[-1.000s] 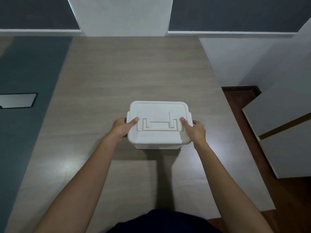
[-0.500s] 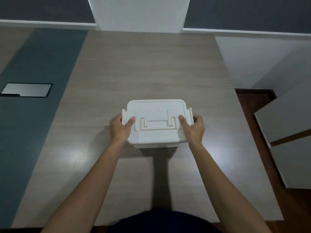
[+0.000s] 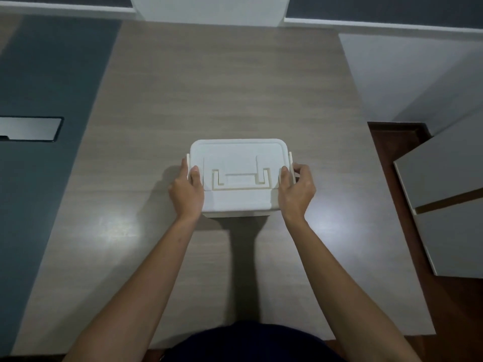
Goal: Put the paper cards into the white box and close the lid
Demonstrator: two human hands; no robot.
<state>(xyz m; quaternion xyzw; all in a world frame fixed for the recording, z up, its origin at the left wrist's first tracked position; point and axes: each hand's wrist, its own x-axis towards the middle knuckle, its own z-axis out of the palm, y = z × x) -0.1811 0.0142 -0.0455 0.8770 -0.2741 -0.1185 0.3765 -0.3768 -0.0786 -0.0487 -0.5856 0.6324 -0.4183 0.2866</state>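
The white box [image 3: 237,199] stands on the wooden table [image 3: 230,82] in front of me, its lid [image 3: 236,152] lying flat on top with a folded handle moulded into it. My left hand [image 3: 186,190] grips the box's left side, thumb on the lid, fingers at the raised left latch. My right hand [image 3: 296,190] holds the right side the same way, fingers curled around the raised right latch. No paper cards are visible; the inside of the box is hidden.
A dark grey strip with a metal floor plate [image 3: 28,128] runs along the table's left. White cabinets [image 3: 449,194] stand to the right over dark wood flooring. A white wall panel [image 3: 209,6] rises behind the table's far edge.
Both side latches, down a second ago, now stick up from the box's sides. My fingers have shifted from the box's flanks onto those latches. The camera view has tilted down and shifted.
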